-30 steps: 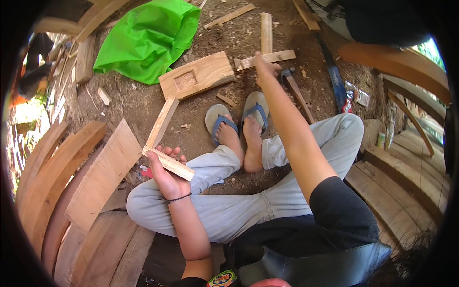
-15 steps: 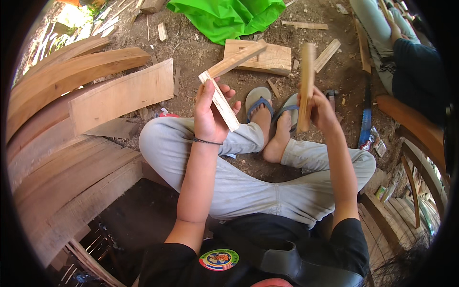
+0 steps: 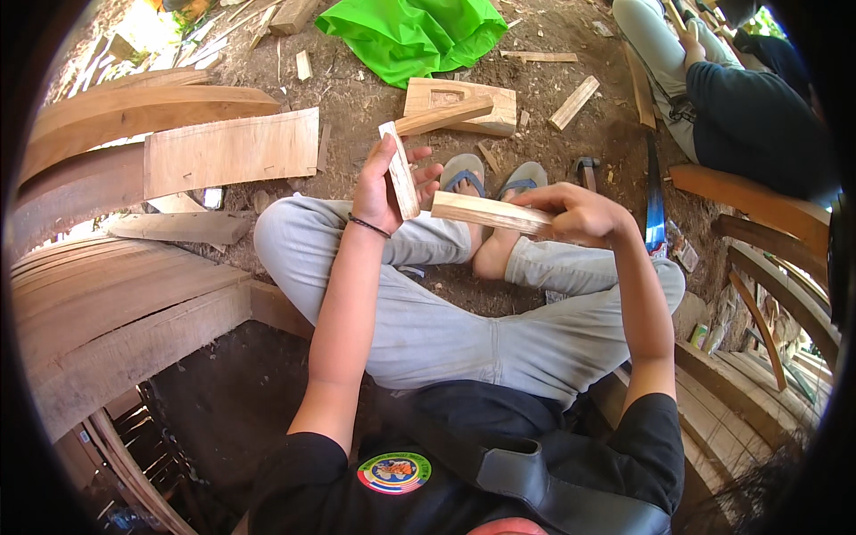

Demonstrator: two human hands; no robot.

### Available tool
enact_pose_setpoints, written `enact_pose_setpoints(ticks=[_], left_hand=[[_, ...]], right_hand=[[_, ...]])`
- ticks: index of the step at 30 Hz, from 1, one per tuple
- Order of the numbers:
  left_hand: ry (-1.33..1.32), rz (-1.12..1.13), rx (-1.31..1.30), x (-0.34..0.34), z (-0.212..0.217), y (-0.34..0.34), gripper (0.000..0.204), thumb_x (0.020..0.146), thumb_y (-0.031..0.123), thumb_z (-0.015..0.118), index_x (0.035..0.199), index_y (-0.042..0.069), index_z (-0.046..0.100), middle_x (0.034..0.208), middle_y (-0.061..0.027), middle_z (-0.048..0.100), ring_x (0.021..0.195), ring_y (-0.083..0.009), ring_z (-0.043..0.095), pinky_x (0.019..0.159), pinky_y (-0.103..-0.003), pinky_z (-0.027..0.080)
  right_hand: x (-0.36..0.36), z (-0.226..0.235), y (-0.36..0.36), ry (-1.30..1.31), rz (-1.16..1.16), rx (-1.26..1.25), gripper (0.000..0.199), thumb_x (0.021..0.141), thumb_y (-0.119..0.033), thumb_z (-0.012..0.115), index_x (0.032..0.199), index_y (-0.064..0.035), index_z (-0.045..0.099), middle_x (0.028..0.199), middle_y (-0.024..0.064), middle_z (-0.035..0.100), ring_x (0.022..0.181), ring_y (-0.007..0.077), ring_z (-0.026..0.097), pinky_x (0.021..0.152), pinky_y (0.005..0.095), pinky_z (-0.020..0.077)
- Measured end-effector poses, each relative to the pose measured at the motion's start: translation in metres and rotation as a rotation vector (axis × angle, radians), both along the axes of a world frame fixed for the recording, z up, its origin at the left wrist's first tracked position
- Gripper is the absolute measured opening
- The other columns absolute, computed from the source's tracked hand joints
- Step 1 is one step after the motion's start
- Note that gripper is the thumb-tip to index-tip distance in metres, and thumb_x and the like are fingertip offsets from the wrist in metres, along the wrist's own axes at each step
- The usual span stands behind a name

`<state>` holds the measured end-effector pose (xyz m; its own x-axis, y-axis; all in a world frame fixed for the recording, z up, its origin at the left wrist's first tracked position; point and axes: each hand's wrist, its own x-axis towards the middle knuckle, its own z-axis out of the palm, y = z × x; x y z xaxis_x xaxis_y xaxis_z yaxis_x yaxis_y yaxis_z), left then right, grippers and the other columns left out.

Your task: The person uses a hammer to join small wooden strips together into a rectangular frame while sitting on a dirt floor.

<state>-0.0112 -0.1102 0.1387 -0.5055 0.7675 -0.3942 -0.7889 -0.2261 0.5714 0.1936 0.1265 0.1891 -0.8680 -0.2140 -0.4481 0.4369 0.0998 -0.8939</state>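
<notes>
My left hand (image 3: 382,189) is closed around an angled wooden piece (image 3: 401,174). Its short pale leg runs down along my fingers, and a longer brown leg reaches away to the right from the top corner. My right hand (image 3: 584,214) grips a separate light wooden bar (image 3: 481,210) by its right end. The bar lies almost level over my feet, its free end pointing left near the bottom of the short leg, with a small gap between them. Beyond the angled piece, a wooden block (image 3: 499,102) with a rectangular recess lies on the ground.
A green sheet (image 3: 410,36) lies at the far side. A hammer (image 3: 586,172) and a handsaw (image 3: 655,209) rest at right, near a seated person (image 3: 740,125). Curved timbers (image 3: 152,111) and a flat board (image 3: 236,153) stand at left. Wood scraps litter the dirt.
My right hand has turned the bar from upright to nearly level and brought it left towards the angled piece. The angled piece has tilted, its short leg now steeper.
</notes>
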Motion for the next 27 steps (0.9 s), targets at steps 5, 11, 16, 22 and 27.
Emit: enact_pose_setpoints(ticks=[5,11,16,22,27], left_hand=[[0.091,-0.062,-0.025,0.010,0.002,-0.004,0.049,0.096,0.045,0.051,0.126,0.007,0.046,0.108,-0.0172,0.062,0.091,-0.0325,0.068,0.068,-0.042,0.061],[0.129,-0.106,-0.120,0.013,0.001,-0.006,0.048,0.096,0.043,0.053,0.127,0.008,0.045,0.109,-0.0182,0.061,0.086,-0.0297,0.069,0.062,-0.036,0.061],[0.165,-0.137,-0.141,0.019,0.004,-0.006,0.043,0.096,0.042,0.054,0.123,0.010,0.045,0.104,-0.0171,0.061,0.083,-0.0276,0.070,0.059,-0.034,0.061],[0.190,-0.098,-0.178,0.023,0.000,-0.004,0.042,0.095,0.042,0.054,0.121,0.010,0.046,0.100,-0.0142,0.062,0.080,-0.0228,0.069,0.056,-0.030,0.061],[0.219,-0.024,-0.201,0.025,-0.006,-0.003,0.042,0.096,0.043,0.054,0.120,0.009,0.049,0.099,-0.0119,0.062,0.079,-0.0192,0.068,0.054,-0.028,0.060]], right_hand=[[-0.030,0.018,-0.008,-0.022,0.239,0.153,0.071,0.061,-0.013,0.056,0.131,-0.0034,0.058,0.092,0.0092,0.069,0.079,0.0155,0.062,0.072,0.0286,0.0488],[-0.038,0.006,-0.003,-0.110,0.244,0.100,0.069,0.060,-0.011,0.060,0.128,0.0008,0.055,0.094,0.0149,0.070,0.079,0.0177,0.065,0.071,0.0299,0.0510],[-0.039,-0.017,0.004,-0.203,0.225,-0.017,0.077,0.055,-0.007,0.058,0.130,0.0015,0.043,0.092,0.0185,0.071,0.077,0.0214,0.067,0.069,0.0317,0.0526],[-0.041,-0.028,0.004,-0.219,0.219,-0.056,0.089,0.050,-0.007,0.059,0.136,-0.0020,0.037,0.090,0.0209,0.069,0.077,0.0193,0.066,0.065,0.0295,0.0514],[-0.045,-0.035,0.006,-0.271,0.222,-0.100,0.081,0.049,-0.008,0.058,0.129,0.0021,0.046,0.093,0.0177,0.069,0.080,0.0194,0.066,0.067,0.0270,0.0514]])
